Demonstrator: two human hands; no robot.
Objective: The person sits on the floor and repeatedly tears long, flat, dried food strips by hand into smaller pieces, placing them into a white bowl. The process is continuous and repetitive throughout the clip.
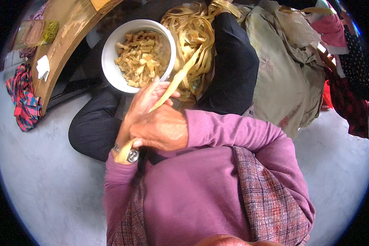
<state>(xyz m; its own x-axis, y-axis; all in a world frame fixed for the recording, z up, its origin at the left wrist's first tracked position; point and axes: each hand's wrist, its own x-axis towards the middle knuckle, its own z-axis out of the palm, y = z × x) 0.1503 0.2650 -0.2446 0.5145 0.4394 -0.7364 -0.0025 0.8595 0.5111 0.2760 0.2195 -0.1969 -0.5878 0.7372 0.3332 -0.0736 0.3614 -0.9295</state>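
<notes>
A long, pale yellow strip (180,78) of flat, pliable material runs from a loose heap of similar strips (190,33) down across my left hand (152,93). That hand is palm up, its fingers spread under the strip. My right hand (160,127) lies over the left palm's base and wrist, closed on the strip, whose other end shows below its thumb beside the wristwatch (132,155). Just beyond my left fingertips, a white round tub (107,66) holds many short, folded, yellow-brown pieces (141,58). Part of the strip is hidden under my right hand.
Dark-trousered legs (93,126) (233,64) flank the tub and heap. At left, a curved wooden board (60,50) bears a white scrap (43,68); checked cloth (24,98) hangs by its end. Grey-green fabric (276,70) and hanging clothes (329,30) lie at right. The floor (49,184) is pale grey.
</notes>
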